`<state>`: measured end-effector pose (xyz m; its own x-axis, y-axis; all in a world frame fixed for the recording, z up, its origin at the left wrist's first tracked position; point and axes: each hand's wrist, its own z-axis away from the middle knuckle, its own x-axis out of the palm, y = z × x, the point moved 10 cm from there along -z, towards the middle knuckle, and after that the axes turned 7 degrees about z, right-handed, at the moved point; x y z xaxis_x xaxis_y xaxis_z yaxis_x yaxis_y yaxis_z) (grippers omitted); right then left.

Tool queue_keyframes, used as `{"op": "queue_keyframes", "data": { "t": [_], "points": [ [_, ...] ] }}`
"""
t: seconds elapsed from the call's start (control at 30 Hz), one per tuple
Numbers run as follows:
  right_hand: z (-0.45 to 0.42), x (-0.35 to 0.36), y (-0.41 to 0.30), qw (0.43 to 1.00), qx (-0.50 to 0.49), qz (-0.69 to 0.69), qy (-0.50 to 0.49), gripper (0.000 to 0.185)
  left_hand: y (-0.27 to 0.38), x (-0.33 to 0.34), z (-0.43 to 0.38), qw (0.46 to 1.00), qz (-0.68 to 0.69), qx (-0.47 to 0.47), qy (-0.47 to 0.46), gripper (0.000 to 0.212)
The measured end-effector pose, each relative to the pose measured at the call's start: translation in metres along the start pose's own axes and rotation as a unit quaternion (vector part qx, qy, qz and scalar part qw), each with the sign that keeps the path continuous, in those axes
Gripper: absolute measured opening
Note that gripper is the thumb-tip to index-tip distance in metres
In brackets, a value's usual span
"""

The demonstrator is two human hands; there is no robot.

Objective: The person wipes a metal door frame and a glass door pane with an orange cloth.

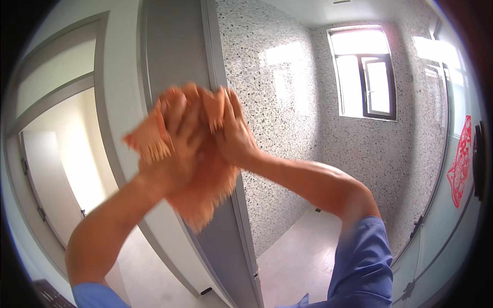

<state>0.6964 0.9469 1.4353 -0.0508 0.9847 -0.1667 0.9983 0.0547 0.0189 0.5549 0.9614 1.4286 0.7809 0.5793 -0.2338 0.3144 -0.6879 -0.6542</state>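
An orange fringed cloth (210, 173) is bunched up in front of a tall grey panel (175, 50); it looks blurred. My left hand (181, 142) lies over its left part with bent fingers, gripping the fabric, and a fringed fold hangs beside the wrist. At the cloth's upper right, my right hand (238, 138) holds it from the side with fingers pointing up. The two hands are close together, both raised. Below them the loose end of the cloth hangs in front of the panel's lower part. Whether the cloth touches the panel is hidden.
To the right, a speckled stone-patterned wall (269, 184) leads to a window (362, 77) with one sash ajar. A frosted glass door (439, 246) at far right bears a red cut-out decoration (460, 165). On the left is a framed doorway with a pale door (50, 173).
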Motion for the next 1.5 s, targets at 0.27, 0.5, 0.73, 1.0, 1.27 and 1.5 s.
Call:
{"op": "queue_keyframes", "data": {
  "t": [0.27, 0.5, 0.73, 1.0, 1.27, 1.5],
  "points": [
    [-0.058, -0.012, 0.005, 0.999, 0.031, -0.028, 0.016, 0.078, -0.04, -0.026, -0.031, 0.987, 0.011, -0.037, 0.155, 0.049],
    [-0.133, -0.021, -0.049, 0.959, -0.131, 0.218, 0.123, 0.046, -0.121, -0.054, -0.067, 0.942, 0.07, -0.136, 0.299, 0.051],
    [-0.043, -0.002, -0.043, 0.982, -0.109, 0.125, 0.091, 0.07, -0.067, -0.034, 0.009, 0.966, 0.107, -0.12, 0.205, 0.052],
    [-0.117, -0.023, -0.039, 0.976, -0.112, 0.129, 0.138, 0.07, -0.118, -0.05, -0.046, 0.936, 0.2, -0.107, 0.268, 0.052],
    [-0.041, 0.002, -0.047, 0.983, -0.094, 0.136, 0.075, 0.075, -0.074, -0.027, 0.023, 0.946, 0.181, -0.144, 0.225, 0.054],
    [-0.059, -0.008, -0.047, 0.978, -0.128, 0.152, 0.069, 0.076, -0.08, -0.035, 0.004, 0.96, 0.135, -0.121, 0.213, 0.053]
  ]
}}
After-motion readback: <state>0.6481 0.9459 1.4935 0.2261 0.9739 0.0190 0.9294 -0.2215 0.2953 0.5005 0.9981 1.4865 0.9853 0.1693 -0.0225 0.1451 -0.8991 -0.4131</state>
